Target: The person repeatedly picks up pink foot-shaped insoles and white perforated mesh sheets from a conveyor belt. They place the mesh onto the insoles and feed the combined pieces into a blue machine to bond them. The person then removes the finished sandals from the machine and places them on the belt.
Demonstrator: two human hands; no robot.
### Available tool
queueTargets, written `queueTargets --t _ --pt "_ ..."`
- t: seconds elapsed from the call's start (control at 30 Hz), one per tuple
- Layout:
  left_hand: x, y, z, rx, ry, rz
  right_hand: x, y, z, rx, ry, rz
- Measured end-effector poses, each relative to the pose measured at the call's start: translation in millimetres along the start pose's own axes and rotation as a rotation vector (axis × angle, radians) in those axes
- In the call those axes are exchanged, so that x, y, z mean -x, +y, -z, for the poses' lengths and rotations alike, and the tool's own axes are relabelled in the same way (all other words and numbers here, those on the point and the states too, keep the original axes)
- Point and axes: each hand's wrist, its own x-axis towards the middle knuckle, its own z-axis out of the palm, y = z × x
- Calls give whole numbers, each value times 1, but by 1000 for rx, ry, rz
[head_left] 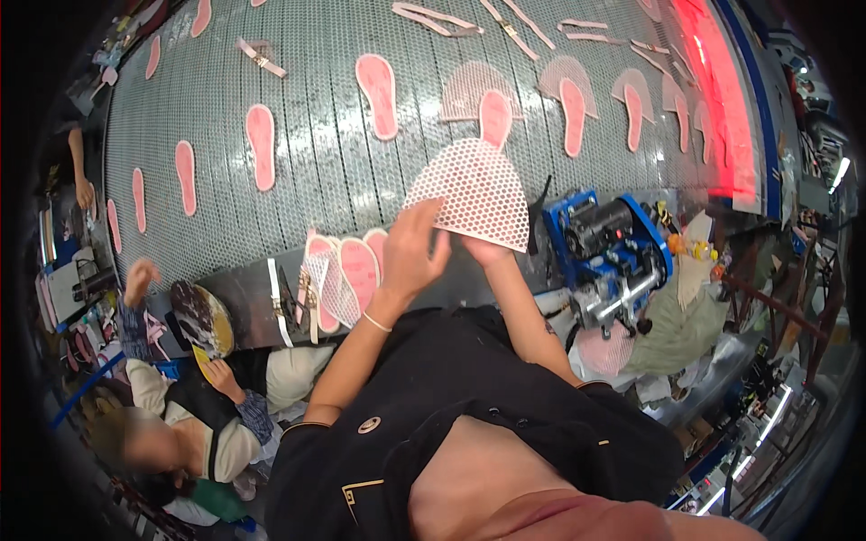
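Observation:
A white half-oval mesh shoe piece (pixel 474 194) full of round holes is held up in front of me. My right hand (pixel 487 251) grips its lower edge from beneath, most of its fingers hidden behind the mesh. At the left edge of the piece, my left hand (pixel 417 254) rests its fingertips on the mesh, with the thumb apart and pointing up. Just beyond the piece, a pink insole (pixel 495 117) lies on the conveyor, partly over another mesh piece (pixel 462 88). Below the belt edge, left of my left hand, sit several pink insoles (pixel 361 270) and a mesh piece (pixel 323 278).
The conveyor (pixel 316 171) carries rows of pink insoles (pixel 261 149), mesh pieces and straps (pixel 437 20). A red-lit opening (pixel 722 108) stands at its right end. Blue machinery (pixel 609 252) is at my right. On my left sits a co-worker (pixel 216 415) beside a round stained pad (pixel 203 317).

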Motion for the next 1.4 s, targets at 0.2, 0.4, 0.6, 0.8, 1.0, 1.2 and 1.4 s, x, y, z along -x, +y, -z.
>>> queueTargets --t 0.2,0.4,0.6,0.8,1.0,1.2,1.4 --pt "-123 -164 -76 -372 377 414 -70 -39 -33 -219 161 61" --pt "-163 -210 -86 -532 174 533 -140 -49 -59 -256 40 -40" --pt "-73 -182 -44 -384 232 584 -215 2 -112 -216 -40 -157" --pt "40 -112 -15 -310 245 781 -218 34 7 -55 483 26" --pt "3 -94 -30 -237 346 502 -21 15 61 453 278 -151" --pt "-75 -186 -80 -310 -27 579 166 -20 88 751 393 15" --pt "-39 -150 -99 -333 66 110 333 -41 184 718 984 468"
